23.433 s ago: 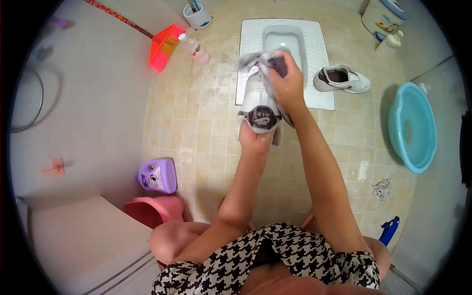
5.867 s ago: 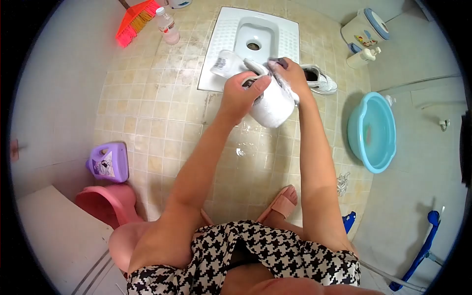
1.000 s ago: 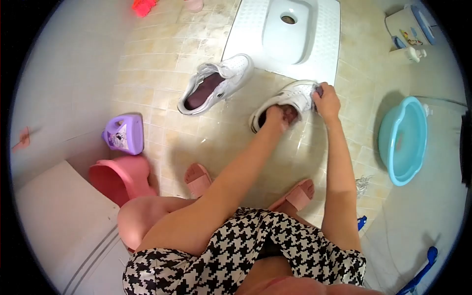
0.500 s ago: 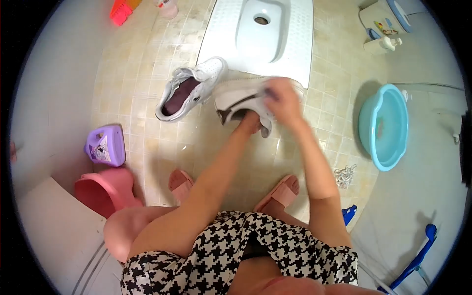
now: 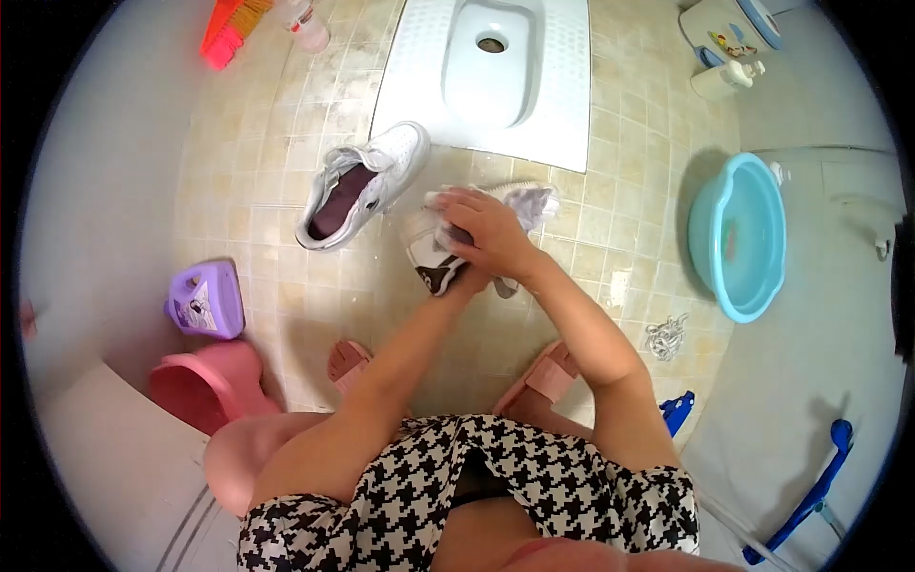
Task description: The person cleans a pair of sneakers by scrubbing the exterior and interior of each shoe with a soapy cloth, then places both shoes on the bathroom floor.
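Observation:
A white shoe (image 5: 419, 250) with dark heel trim is held on its side above the tiled floor. My left hand (image 5: 474, 280) reaches inside it from below; its fingers are hidden in the shoe. Across the shoe's upturned side lies my right hand (image 5: 488, 232), closed on a wet greyish cloth (image 5: 530, 202) that spreads toward the toe. The other white shoe (image 5: 360, 188), with a dark red insole, stands upright on the floor to the left, apart from both hands.
Ahead is a squat toilet (image 5: 569, 91). To the right are a blue basin (image 5: 705, 238), white laces (image 5: 666, 337) and a pump bottle (image 5: 721, 80). On the left stand a purple jug (image 5: 221, 300) and pink bucket (image 5: 243, 374). A clear bottle (image 5: 309, 30) and broom (image 5: 225, 38) lie farther off.
Since half a second ago, my right hand has moved left and down along the held shoe toward its heel. Earlier, the shoe was more upright; now it is turned on its side.

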Motion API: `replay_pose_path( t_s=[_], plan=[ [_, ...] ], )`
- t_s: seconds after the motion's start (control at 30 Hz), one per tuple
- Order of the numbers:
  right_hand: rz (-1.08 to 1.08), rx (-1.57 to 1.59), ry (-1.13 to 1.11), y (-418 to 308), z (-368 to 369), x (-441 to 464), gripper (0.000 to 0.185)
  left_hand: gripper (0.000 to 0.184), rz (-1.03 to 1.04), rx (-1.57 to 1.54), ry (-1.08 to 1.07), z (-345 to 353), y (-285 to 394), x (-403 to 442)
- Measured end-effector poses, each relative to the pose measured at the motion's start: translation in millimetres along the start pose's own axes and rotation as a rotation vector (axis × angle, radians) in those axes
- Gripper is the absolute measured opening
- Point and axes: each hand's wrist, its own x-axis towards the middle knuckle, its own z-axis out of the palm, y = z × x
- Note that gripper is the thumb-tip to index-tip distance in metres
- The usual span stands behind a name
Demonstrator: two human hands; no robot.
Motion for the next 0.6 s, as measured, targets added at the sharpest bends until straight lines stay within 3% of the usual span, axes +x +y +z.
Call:
replay_pose_path(
  t_s=[0.03,0.1,0.17,0.23,0.3,0.37,0.47,0.5,0.57,0.6],
  plan=[
    [0.011,0.042,0.006,6,0,-8,0.028,0.048,-0.006,0.005,0.002,1,-2,-3],
    [0.19,-0.254,-0.012,44,-17,-28,0.032,0.047,-0.012,0.007,0.016,3,-8,-4],
    [0.59,0.108,0.296,94,-36,-55,0.034,0.047,-0.016,0.001,0.018,6,-13,-4],
    [0.672,0.275,0.367,83,-30,-54,0.035,0.047,-0.015,-0.003,0.016,9,-17,-4],
    [0.256,-0.162,0.206,62,-7,-45,0.037,0.046,-0.021,0.011,0.016,6,-17,-5],
    [0.109,-0.162,0.049,5,-3,-17,0.032,0.046,-0.022,0.018,0.008,4,-17,-2],
    [0.168,-0.105,0.05,35,-14,-29,0.033,0.045,-0.029,0.035,-0.003,7,-15,-3],
    [0.21,-0.285,0.141,62,-17,-39,0.03,0.045,-0.034,0.03,-0.002,10,-15,-4],
    [0.801,0.176,0.322,101,-33,-62,0.03,0.045,-0.037,0.038,0.0,11,-17,-5],
    [0.807,0.183,0.379,105,-28,-65,0.029,0.045,-0.034,0.034,-0.008,13,-16,-4]
  ],
)
